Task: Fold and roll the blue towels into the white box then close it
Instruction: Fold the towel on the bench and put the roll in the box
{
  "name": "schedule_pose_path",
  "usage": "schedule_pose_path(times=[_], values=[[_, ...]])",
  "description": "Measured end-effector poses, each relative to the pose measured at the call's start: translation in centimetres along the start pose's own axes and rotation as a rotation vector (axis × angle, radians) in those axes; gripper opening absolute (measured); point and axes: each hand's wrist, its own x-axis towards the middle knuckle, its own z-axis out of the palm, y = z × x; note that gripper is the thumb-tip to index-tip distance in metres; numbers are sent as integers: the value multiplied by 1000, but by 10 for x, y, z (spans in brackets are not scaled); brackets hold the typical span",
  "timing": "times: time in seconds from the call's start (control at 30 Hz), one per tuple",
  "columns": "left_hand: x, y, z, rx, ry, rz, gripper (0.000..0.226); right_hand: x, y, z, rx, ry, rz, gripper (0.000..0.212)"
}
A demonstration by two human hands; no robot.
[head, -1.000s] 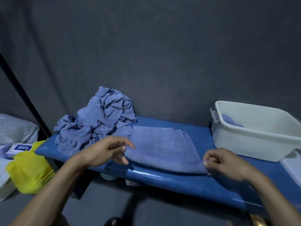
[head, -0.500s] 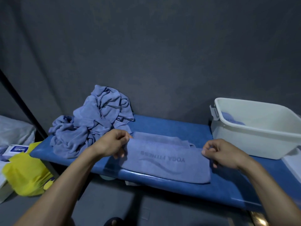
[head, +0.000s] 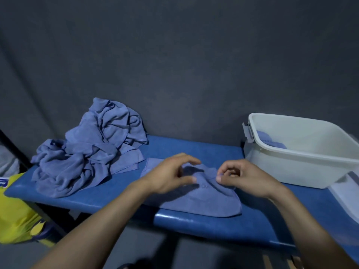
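**Folded towel on bench, both hands at its far edge**

The folded blue towel [head: 204,199] lies flat on the blue bench [head: 194,220], close to the near edge. Its cloth is soft and matte with a fine nap; the outline is roughly rectangular, with a rounded near-right corner. Faint printed lettering shows on the upper face, mostly hidden between the hands.

The left hand [head: 171,175] sits over the towel's far-left part. Thumb and forefinger are curved into an open arc, tips apart; whether the fingers actually hold cloth cannot be told. The right hand [head: 242,177] has its fingers curled and pinches a raised fold of the towel at the far-right edge, thumb tip pressed to the cloth.

A pile of unfolded blue towels [head: 89,150] lies heaped and heavily creased at the left end of the bench, just beside the folded one. The white box [head: 303,167] stands at the right end: smooth rigid plastic, rectangular with rounded corners, uncovered, with a grey clip [head: 247,133] on its left wall. A blue towel in the box [head: 270,140] rests against the left inner wall. A flat white lid [head: 345,195] lies beside the box at the frame's right edge.

A yellow bag [head: 17,216] sits lower left. A dark grey fabric backdrop [head: 174,65] with soft vertical folds fills the rear.
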Motion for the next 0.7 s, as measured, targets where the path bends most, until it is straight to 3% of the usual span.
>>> schedule_pose_path(times=[0.07,0.17,0.27,0.37,0.5,0.57,0.7], values=[[10,4,16,-66,-75,44,49,-2,-7,2,36,-104,-9,7],[18,1,32,-75,-122,101,31,1,-9,2,79,-215,39,10],[19,-4,38,-66,-136,79,18,17,7,1,72,-21,115,17],[19,-7,37,-84,-135,43,17,39,33,0,-349,291,155,9],[19,-11,39,-96,-146,23,17,52,45,7,-370,177,270,30],[19,-11,41,-102,-147,18,17,56,47,10,-363,152,240,37],[19,-12,43,-116,-141,4,16,61,49,15,-360,177,144,16]])
